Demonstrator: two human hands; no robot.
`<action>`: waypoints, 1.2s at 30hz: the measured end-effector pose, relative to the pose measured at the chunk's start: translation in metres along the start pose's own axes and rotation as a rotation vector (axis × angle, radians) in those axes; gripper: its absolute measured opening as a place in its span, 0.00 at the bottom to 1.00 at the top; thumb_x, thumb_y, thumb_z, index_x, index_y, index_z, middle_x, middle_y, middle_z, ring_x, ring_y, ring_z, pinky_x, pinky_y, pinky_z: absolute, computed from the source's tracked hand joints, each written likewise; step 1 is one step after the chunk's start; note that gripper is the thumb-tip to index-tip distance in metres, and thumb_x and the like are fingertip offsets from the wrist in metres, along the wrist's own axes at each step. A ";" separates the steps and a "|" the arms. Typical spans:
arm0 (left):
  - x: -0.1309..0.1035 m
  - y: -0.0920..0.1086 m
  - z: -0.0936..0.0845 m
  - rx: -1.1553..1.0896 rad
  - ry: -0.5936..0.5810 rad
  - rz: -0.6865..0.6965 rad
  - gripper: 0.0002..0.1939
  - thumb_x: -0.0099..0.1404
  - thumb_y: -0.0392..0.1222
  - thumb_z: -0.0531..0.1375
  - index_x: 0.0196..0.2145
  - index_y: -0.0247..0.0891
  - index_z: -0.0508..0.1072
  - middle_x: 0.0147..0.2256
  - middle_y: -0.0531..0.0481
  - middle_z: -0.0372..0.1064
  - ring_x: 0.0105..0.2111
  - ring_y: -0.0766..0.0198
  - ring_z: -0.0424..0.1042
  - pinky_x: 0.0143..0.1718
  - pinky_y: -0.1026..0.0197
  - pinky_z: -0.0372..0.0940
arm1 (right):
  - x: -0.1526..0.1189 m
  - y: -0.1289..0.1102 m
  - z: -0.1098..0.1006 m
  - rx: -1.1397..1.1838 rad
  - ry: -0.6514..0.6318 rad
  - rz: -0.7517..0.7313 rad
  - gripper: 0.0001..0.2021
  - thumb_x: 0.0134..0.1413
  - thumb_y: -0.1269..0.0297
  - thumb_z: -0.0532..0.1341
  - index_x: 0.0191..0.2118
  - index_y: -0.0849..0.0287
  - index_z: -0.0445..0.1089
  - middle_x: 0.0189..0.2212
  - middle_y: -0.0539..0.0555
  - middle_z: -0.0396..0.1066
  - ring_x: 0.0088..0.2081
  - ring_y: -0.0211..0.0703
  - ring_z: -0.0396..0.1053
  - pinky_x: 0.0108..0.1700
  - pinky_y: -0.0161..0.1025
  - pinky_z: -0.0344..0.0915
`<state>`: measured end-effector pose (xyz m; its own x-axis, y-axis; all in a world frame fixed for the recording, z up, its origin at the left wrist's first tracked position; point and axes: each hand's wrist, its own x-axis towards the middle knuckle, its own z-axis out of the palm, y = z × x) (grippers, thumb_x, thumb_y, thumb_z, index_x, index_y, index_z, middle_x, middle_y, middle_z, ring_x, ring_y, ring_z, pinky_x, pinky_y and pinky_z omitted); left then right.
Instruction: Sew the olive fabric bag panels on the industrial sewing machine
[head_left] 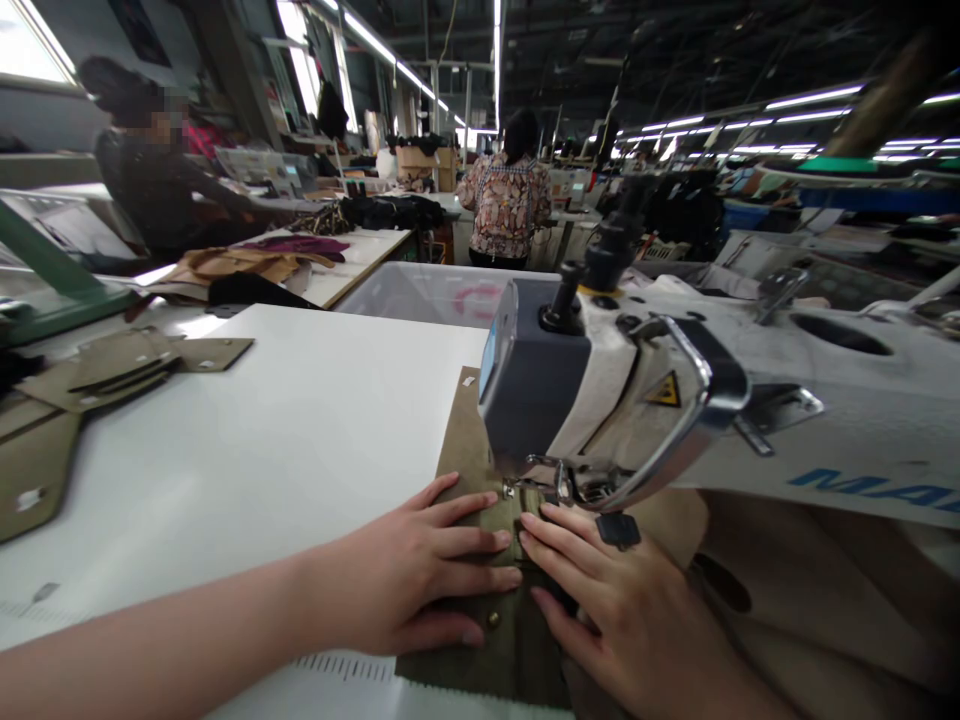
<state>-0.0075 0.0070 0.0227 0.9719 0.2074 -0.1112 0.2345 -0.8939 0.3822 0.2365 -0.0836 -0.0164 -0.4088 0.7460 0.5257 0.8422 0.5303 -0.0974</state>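
Note:
My left hand point(416, 575) lies flat, fingers spread, on an olive-green fabric piece point(502, 650) on the white sewing table point(285, 440). My right hand point(615, 610) presses on the same piece from the right; the fingertips of both hands nearly meet just in front of the presser foot point(525, 497). The head of the white and grey sewing machine point(675, 400) hangs directly over the fabric. A small metal stud point(493, 619) shows on the fabric by my left thumb.
Tan cut pieces point(112, 365) lie at the table's left edge. A grey plastic bin point(435, 290) stands behind the table. One person sits at the far left point(150, 170); another in a patterned top point(506, 200) stands with their back turned. Beige fabric point(810, 590) drapes under the machine arm.

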 end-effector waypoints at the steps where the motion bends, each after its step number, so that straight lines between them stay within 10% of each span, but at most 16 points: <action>1: 0.002 -0.003 -0.001 -0.004 -0.006 -0.010 0.25 0.75 0.55 0.52 0.65 0.49 0.64 0.64 0.52 0.63 0.69 0.45 0.49 0.71 0.37 0.36 | 0.001 0.002 0.002 0.016 -0.006 0.014 0.15 0.70 0.60 0.50 0.52 0.51 0.72 0.52 0.37 0.74 0.51 0.35 0.71 0.54 0.40 0.61; 14: 0.014 -0.022 -0.003 0.024 0.098 -0.002 0.23 0.73 0.50 0.55 0.62 0.44 0.68 0.52 0.37 0.67 0.61 0.46 0.62 0.63 0.38 0.59 | 0.006 0.024 0.018 0.002 -0.021 0.070 0.14 0.66 0.60 0.54 0.48 0.52 0.75 0.39 0.48 0.80 0.31 0.40 0.72 0.34 0.42 0.63; 21: 0.021 -0.026 -0.009 0.029 0.107 -0.034 0.22 0.74 0.47 0.55 0.63 0.43 0.67 0.57 0.37 0.64 0.61 0.48 0.62 0.65 0.36 0.56 | 0.011 0.034 0.026 -0.037 -0.049 0.132 0.12 0.62 0.59 0.59 0.46 0.51 0.78 0.20 0.46 0.72 0.24 0.41 0.67 0.30 0.44 0.55; 24: 0.015 -0.017 -0.008 0.059 0.075 -0.051 0.32 0.69 0.55 0.59 0.65 0.37 0.63 0.59 0.34 0.63 0.63 0.40 0.59 0.66 0.32 0.53 | 0.009 0.020 0.024 -0.136 -0.018 0.165 0.14 0.65 0.60 0.55 0.48 0.51 0.77 0.27 0.50 0.76 0.31 0.48 0.70 0.39 0.50 0.61; 27: 0.007 -0.005 -0.004 0.100 0.083 0.001 0.32 0.72 0.54 0.57 0.65 0.31 0.61 0.60 0.33 0.64 0.66 0.39 0.55 0.67 0.34 0.53 | 0.004 -0.004 0.024 -0.213 -0.074 0.321 0.18 0.69 0.60 0.49 0.56 0.51 0.71 0.44 0.57 0.77 0.48 0.59 0.71 0.56 0.78 0.53; 36: 0.006 -0.002 0.008 -0.025 0.456 -0.091 0.18 0.71 0.29 0.48 0.52 0.38 0.71 0.42 0.46 0.73 0.37 0.63 0.78 0.34 0.64 0.75 | -0.006 -0.026 0.040 -0.236 -0.081 0.458 0.20 0.68 0.61 0.50 0.61 0.47 0.66 0.57 0.63 0.68 0.60 0.72 0.63 0.47 0.92 0.53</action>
<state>-0.0022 0.0066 0.0142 0.8557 0.4431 0.2674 0.3142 -0.8553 0.4119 0.2033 -0.0856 -0.0507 0.0020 0.9139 0.4059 0.9936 0.0439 -0.1038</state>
